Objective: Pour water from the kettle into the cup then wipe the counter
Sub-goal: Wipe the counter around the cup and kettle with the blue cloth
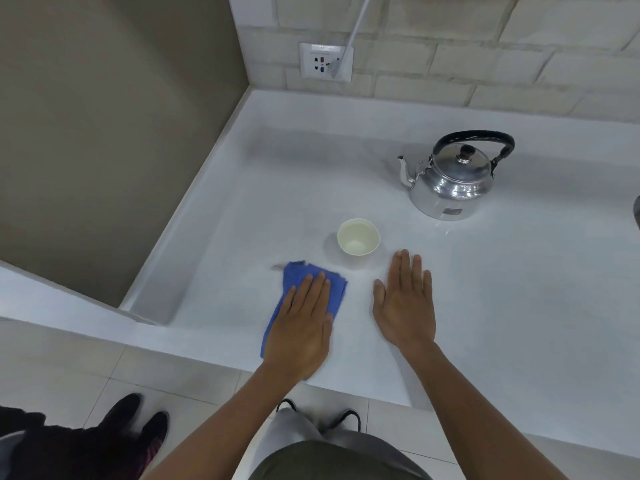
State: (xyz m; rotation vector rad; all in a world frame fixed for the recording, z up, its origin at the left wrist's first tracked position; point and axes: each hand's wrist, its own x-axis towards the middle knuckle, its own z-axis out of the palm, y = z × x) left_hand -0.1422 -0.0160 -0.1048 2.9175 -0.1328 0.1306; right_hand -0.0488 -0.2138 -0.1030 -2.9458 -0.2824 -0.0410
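A shiny metal kettle [450, 183] with a black handle stands upright at the back right of the white counter [502, 289], spout to the left. A pale paper cup [358, 241] stands in front of it with water in the bottom. My left hand [301, 327] lies flat with straight fingers on a blue cloth [294, 277] near the counter's front edge, pressing it down. My right hand [407, 299] rests flat on the bare counter just right of the cloth, fingertips close to the cup, holding nothing.
A wall socket [325, 62] with a white cable plugged in sits on the tiled back wall. A brown side wall [104, 133] bounds the counter's left. Another person's dark shoes [138, 420] stand on the floor at lower left. A dark object [636, 209] shows at the right edge.
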